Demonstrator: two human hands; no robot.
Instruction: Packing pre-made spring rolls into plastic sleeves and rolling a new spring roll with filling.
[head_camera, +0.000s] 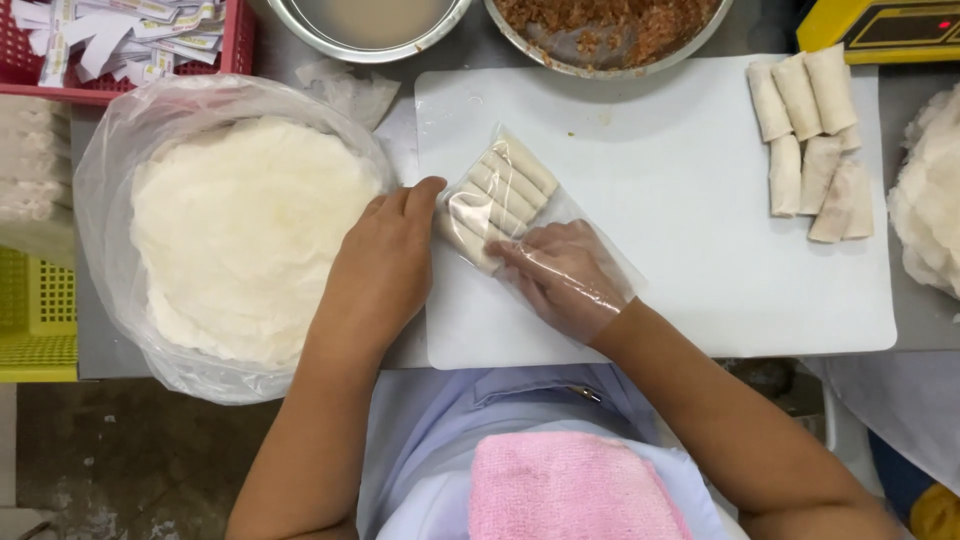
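Observation:
A clear plastic bag (500, 195) holding several pale rolled spring rolls lies on the white cutting board (680, 250). My left hand (385, 265) presses against the bag's left end with its fingers on the edge. My right hand (560, 280) is pushed inside the bag's open end, its fingers touching the nearest rolls through the plastic. Several more loose rolls (810, 140) lie in a group at the board's right side.
A plastic-lined bowl of round white wrappers (245, 235) sits left of the board. At the back stand a metal bowl of pale liquid (370, 25), a metal bowl of brown filling (610, 30) and a red basket of paper slips (130, 40). A yellow scale (880, 25) is at right.

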